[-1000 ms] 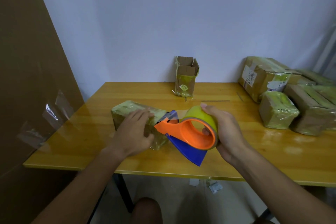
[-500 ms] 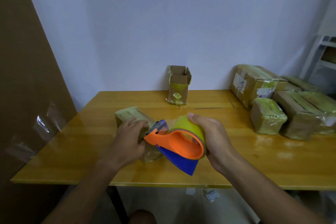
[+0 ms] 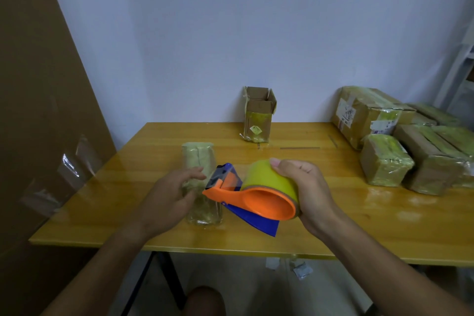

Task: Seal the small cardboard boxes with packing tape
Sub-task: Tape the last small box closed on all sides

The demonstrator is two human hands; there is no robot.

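A small taped cardboard box (image 3: 198, 159) lies lengthwise on the yellow wooden table (image 3: 333, 213), just left of centre. My left hand (image 3: 170, 197) rests against its left side with relaxed fingers on top. My right hand (image 3: 305, 190) grips the yellow tape roll of an orange and blue tape dispenser (image 3: 252, 197), held just right of the box with its blade end near the box's top.
An open small box (image 3: 257, 117) stands upright at the table's back edge. Several taped boxes (image 3: 384, 159) are piled at the right. A large brown cardboard sheet (image 3: 38, 110) leans at the left. A white shelf (image 3: 461, 72) stands at far right.
The box has turned from lying slantwise to pointing away from me. My left hand slid from its top to its left side. The dispenser moved slightly right.
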